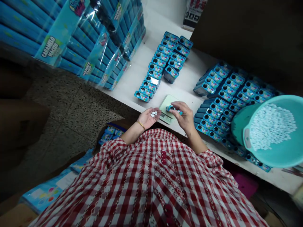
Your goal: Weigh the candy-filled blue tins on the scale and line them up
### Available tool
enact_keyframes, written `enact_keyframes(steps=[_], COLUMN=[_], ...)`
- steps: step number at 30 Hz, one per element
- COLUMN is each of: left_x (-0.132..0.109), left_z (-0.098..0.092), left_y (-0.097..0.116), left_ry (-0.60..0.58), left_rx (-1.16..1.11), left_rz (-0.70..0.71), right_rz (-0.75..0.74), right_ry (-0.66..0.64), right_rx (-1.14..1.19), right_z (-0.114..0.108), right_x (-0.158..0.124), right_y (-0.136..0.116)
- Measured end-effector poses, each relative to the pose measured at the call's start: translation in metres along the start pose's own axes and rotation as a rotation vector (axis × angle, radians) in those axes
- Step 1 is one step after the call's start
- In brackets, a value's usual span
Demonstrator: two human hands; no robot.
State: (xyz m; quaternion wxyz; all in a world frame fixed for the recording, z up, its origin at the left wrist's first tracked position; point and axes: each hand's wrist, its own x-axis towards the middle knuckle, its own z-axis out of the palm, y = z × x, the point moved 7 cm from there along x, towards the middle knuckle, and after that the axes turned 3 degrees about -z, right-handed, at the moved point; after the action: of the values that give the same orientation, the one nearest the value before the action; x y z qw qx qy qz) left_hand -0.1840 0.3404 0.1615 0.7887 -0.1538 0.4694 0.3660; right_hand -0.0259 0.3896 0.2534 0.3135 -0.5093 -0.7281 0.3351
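My left hand (pixel 146 119) is palm up near the table's front edge, its fingers slightly curled around a few small white candies (pixel 153 114). My right hand (pixel 186 116) grips a small blue candy box (pixel 169 108) between thumb and fingers. That box is over the pale kitchen scale (pixel 167 100); whether it touches the plate is hard to tell. Beyond the scale, similar blue boxes (pixel 154 74) stand upright in two rows, each with a dark round hole in its top.
More holed blue boxes (pixel 209 118) stand grouped to the right. A turquoise bucket (pixel 239 121) of white candies sits among them. Plastic-wrapped blue display packs (pixel 94 52) are stacked at the left. An open carton (pixel 100 129) with blue packets is below the table's edge.
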Motion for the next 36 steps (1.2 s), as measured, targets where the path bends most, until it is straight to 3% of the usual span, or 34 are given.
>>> enact_keyframes(steps=[2,5,10,13,16,20,23,26,31,33,36], left_x=[0.001,0.001,-0.003,-0.005,-0.001,0.022,0.046,0.067,0.091,0.097,0.104], left_z=[-0.002,-0.014,-0.033,-0.041,-0.044,-0.047,-0.051,-0.050,-0.036,-0.030,-0.019], left_y=[0.002,0.011,0.028,0.032,0.032,0.020,0.012,0.011,0.013,0.011,-0.005], left_ry=[0.020,0.083,0.142,0.163,0.161,0.155,0.201,0.244,0.236,0.241,0.229], left_rx=[0.004,-0.011,-0.029,-0.030,0.007,0.168,0.302,0.441,0.715,0.792,0.846], left_rz=[0.004,0.030,0.073,0.096,0.119,0.070,0.050,0.079,0.118,0.135,0.150], right_rz=[0.005,-0.003,0.023,0.000,0.010,0.094,0.102,0.081,0.231,0.256,0.200], right_ry=[0.011,-0.106,-0.186,-0.109,-0.017,0.031,0.017,0.103,0.321,0.287,0.150], right_rx=[-0.152,-0.358,-0.435,-0.416,-0.430,-0.453,-0.413,-0.420,-0.728,-0.824,-0.883], right_z=[-0.007,-0.004,0.010,0.013,0.020,0.045,0.052,0.021,-0.074,-0.093,-0.094], right_x=[-0.004,-0.017,-0.025,-0.001,0.043,0.101,0.113,0.097,0.058,0.053,0.052], right_y=[0.017,0.047,0.071,0.069,0.072,0.088,0.098,0.107,0.142,0.158,0.173])
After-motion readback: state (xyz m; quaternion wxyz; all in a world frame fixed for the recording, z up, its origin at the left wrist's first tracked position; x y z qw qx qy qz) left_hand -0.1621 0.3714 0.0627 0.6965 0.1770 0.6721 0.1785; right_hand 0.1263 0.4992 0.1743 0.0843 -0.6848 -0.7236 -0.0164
